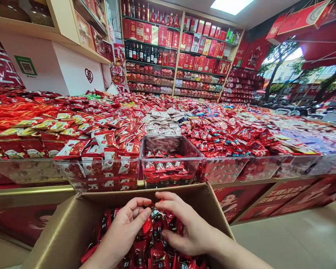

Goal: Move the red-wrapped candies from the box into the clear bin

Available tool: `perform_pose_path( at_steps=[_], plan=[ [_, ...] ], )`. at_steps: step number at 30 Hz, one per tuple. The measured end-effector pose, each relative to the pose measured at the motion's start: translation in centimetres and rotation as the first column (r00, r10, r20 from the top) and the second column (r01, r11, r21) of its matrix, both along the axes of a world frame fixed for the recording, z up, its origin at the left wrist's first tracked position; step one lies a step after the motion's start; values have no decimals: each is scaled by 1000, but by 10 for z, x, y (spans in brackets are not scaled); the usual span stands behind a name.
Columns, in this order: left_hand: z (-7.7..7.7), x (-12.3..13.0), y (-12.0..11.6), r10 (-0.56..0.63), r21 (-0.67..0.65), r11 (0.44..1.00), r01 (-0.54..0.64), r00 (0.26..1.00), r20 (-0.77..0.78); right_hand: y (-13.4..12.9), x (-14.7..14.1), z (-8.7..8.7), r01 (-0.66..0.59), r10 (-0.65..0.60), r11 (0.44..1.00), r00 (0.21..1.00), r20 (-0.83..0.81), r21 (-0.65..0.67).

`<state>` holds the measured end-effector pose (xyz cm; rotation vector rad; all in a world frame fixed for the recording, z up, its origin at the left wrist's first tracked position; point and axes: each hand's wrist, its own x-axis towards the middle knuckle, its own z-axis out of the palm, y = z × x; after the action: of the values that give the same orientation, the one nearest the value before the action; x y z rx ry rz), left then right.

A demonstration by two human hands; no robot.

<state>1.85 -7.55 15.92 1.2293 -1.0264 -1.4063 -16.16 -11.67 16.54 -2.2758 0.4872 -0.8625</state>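
A cardboard box (58,228) stands open in front of me, with many small red wrapped candies (158,257) heaped inside. My left hand (126,224) is in the box, its fingers curled and its thumb pressed against a red wrapped candy (147,225). Facing it over the heap, my right hand (189,224) has its fingers stretched forward and its thumb apart from them, close around loose candies. Its fingertips nearly meet those of the left. Just beyond the box is a clear plastic bin (192,151), partly filled with rows of similar red candies.
Bins of red packets (96,149) adjoin on the left, and more red packets (221,138) are heaped to the right. White packets (164,123) lie behind the clear bin. Shelves (182,45) with bottles and boxes line the back wall. Tiled floor (291,239) shows at right.
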Motion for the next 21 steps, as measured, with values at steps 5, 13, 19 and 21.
perform_pose_path(
  at_steps=[5,13,19,21],
  plan=[
    [9,-2,5,21,95,995,-7,990,-142,1,-2,-4,68,-71,924,997,6,-375],
    [17,2,6,84,147,988,-56,978,-193,-30,-10,79,276,-242,729,960,141,-626],
    [4,0,3,-44,123,991,53,996,-79,-127,25,125,151,-641,655,630,-438,-741],
    [1,0,4,-94,123,987,100,994,-49,-154,37,118,6,-630,689,499,-595,-725]
  ],
)
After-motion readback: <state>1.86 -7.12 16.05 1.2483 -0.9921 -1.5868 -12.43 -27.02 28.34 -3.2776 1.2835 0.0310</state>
